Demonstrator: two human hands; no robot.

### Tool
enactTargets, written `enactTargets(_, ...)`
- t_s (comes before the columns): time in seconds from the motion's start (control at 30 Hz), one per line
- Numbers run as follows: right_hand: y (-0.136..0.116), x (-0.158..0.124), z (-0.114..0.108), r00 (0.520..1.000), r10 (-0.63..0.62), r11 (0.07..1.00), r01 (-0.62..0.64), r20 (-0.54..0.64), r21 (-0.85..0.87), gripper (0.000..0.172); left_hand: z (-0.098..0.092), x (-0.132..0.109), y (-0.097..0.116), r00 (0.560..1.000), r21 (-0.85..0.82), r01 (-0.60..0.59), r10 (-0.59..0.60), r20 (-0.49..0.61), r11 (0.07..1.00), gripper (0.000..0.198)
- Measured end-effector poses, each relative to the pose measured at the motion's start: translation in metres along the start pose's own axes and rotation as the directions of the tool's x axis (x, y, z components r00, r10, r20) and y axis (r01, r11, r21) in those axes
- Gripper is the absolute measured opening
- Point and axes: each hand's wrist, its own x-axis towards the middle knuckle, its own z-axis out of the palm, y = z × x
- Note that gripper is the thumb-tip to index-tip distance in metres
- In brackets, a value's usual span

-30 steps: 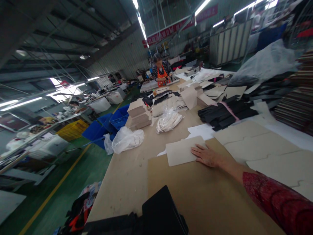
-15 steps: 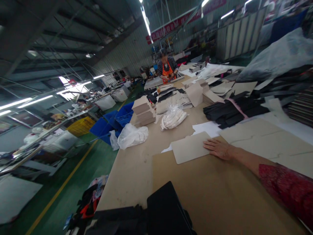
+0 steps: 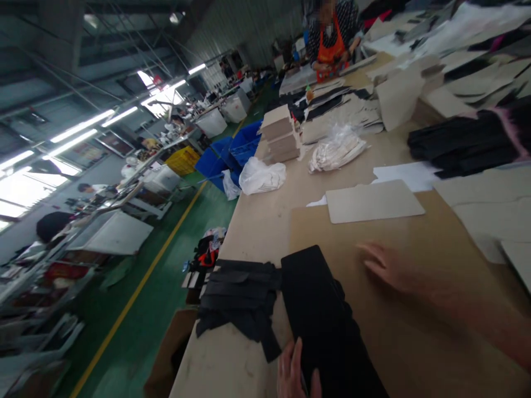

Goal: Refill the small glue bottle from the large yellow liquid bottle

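A stack of black panels (image 3: 321, 309) with rounded corners lies at the near part of the table. My left hand (image 3: 292, 370) comes in at the bottom edge and touches the stack's left side, its fingers stretched and apart. Smeared by motion, my right hand (image 3: 379, 265) hovers over the brown board (image 3: 332, 229), nothing visible in its parted fingers. Beyond it, a pale grey card panel (image 3: 373, 202) rests at the board's far edge, apart from the hand. Dark fabric strips (image 3: 238, 293) are spread left of the black stack.
Stacked beige card (image 3: 280, 135), a white plastic bag (image 3: 261, 176) and a clear-wrapped bundle (image 3: 338, 149) stand farther up the table. Black bundled pieces (image 3: 464, 135) lie right. Blue crates (image 3: 215, 163) stand beside the table's left edge. A co-worker in an orange apron (image 3: 332, 47) is at the far end.
My right hand has left the pale card panel and moved back toward me. My left hand has come into view at the black stack. The view has turned down and left.
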Motion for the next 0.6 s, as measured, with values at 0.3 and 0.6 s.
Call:
enactTargets(0.3, -0.121, -0.101, 0.065, 0.951, 0.249, 0.899, -0.296, 0.182, 0.322, 0.032, -0.007, 0.001, 0.003, 0.995, 0.006, -0.069, 0.068, 0.074, 0.998, 0.054)
enactTargets(0.6, -0.149, -0.115, 0.071, 0.863, 0.456, 0.809, -0.503, 0.216, 0.303, 0.029, -0.008, 0.0, 0.005, 0.995, -0.02, -0.049, 0.051, 0.09, 0.999, 0.055)
